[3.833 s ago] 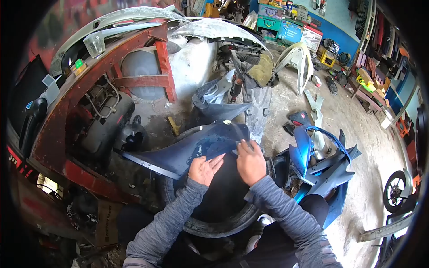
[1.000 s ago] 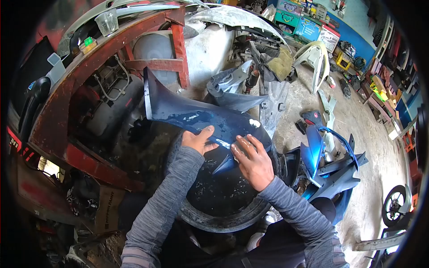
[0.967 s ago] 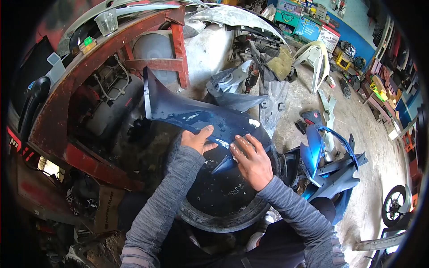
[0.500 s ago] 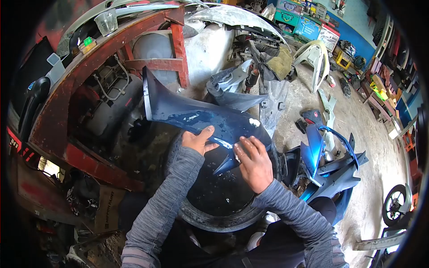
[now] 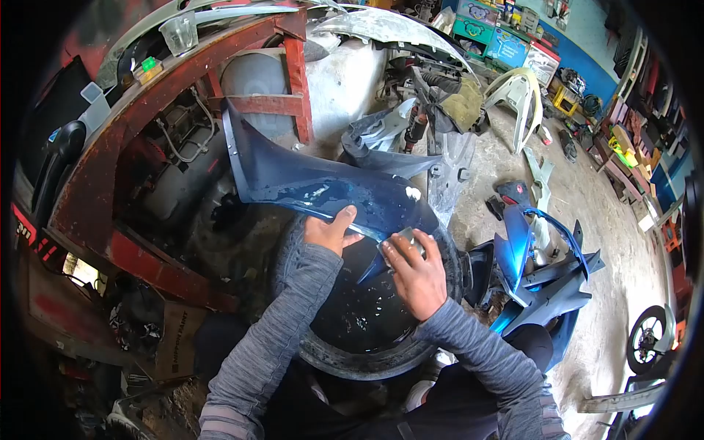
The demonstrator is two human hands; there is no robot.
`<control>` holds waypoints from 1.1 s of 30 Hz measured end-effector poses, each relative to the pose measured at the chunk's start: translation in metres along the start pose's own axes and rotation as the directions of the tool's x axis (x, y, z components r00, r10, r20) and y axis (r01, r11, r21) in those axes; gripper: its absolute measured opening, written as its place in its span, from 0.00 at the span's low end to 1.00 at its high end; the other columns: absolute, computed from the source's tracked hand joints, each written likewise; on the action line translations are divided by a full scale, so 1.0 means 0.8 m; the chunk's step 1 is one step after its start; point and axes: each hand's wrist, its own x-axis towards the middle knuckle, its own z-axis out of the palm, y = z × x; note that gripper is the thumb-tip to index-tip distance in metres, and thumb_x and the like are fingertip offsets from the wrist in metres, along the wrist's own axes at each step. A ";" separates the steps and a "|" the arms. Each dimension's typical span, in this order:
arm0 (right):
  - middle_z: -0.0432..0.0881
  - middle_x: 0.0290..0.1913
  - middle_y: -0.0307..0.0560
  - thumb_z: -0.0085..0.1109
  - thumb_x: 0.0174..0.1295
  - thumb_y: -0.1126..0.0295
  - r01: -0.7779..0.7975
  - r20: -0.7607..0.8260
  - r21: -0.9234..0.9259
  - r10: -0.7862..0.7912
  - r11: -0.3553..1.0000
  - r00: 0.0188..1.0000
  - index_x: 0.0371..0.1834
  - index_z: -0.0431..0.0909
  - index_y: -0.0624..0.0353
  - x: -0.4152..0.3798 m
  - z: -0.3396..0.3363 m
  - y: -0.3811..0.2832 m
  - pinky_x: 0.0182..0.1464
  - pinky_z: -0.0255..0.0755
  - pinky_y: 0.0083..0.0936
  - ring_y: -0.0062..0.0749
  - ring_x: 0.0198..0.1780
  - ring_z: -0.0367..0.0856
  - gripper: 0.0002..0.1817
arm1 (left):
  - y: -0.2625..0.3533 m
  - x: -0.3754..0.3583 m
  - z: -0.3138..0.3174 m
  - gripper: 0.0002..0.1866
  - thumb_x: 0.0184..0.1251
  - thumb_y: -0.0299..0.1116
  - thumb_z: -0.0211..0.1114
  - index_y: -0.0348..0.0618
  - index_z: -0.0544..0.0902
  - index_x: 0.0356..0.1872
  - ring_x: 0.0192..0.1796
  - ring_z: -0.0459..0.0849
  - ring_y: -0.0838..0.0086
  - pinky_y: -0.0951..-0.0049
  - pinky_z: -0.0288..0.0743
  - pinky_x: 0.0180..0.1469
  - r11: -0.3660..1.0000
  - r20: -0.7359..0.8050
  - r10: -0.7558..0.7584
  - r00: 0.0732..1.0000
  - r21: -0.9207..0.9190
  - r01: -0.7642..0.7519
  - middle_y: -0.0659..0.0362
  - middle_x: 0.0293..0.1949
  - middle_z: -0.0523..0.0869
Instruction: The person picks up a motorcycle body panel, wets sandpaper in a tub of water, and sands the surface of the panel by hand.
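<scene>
A dark blue motorcycle body panel [image 5: 330, 187], wet and with whitish patches, lies across the frame above a black tire [image 5: 352, 359]. My left hand [image 5: 328, 231] grips its near edge, thumb on top and the other fingers partly hidden underneath. On the panel's right part, my right hand [image 5: 416, 271] presses a small greyish piece of sandpaper [image 5: 405, 235] with bent fingers; most of it is covered. The panel's pointed lower tip [image 5: 372, 270] sticks out between my hands, over the dark, wet middle of the tire.
To the left stands a red metal frame [image 5: 110, 183] with a clear plastic cup [image 5: 178, 35] on top. Glossy blue motorcycle fairings [image 5: 513, 253] lie on the floor at right. Grey plastic parts [image 5: 385, 143] sit behind the panel. A Nippon Paint carton [image 5: 178, 341] is at lower left.
The panel has tilted and shifted slightly, its left end moving left and up. My right fingers have bent more, and the greyish piece shows between them. My left hand keeps its grip.
</scene>
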 end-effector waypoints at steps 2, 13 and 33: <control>0.77 0.64 0.47 0.65 0.53 0.74 0.036 0.023 -0.011 -0.036 0.999 0.999 0.62 0.79 0.56 -0.005 0.005 -0.003 0.67 0.67 0.55 0.55 0.67 0.70 0.28 | -0.003 0.003 0.002 0.19 0.64 0.32 0.73 0.40 0.79 0.54 0.47 0.87 0.68 0.60 0.88 0.45 1.000 -0.027 0.025 0.999 -0.004 -0.025 0.55 0.48 0.84; 0.79 0.61 0.52 0.64 0.54 0.76 0.128 0.009 0.141 -0.131 0.982 0.991 0.59 0.79 0.64 -0.011 0.011 -0.010 0.67 0.71 0.43 0.52 0.65 0.74 0.25 | 0.001 0.000 0.001 0.21 0.65 0.32 0.73 0.40 0.78 0.56 0.48 0.86 0.69 0.62 0.88 0.44 0.999 0.033 -0.029 0.999 -0.017 0.030 0.56 0.49 0.84; 0.77 0.61 0.52 0.68 0.45 0.75 0.148 0.039 0.146 -0.155 0.978 0.987 0.60 0.78 0.64 -0.014 0.001 -0.018 0.68 0.70 0.44 0.55 0.66 0.71 0.32 | -0.004 0.005 0.013 0.17 0.66 0.30 0.71 0.38 0.78 0.53 0.47 0.86 0.70 0.62 0.89 0.44 1.000 -0.053 -0.023 0.998 -0.015 0.022 0.55 0.48 0.84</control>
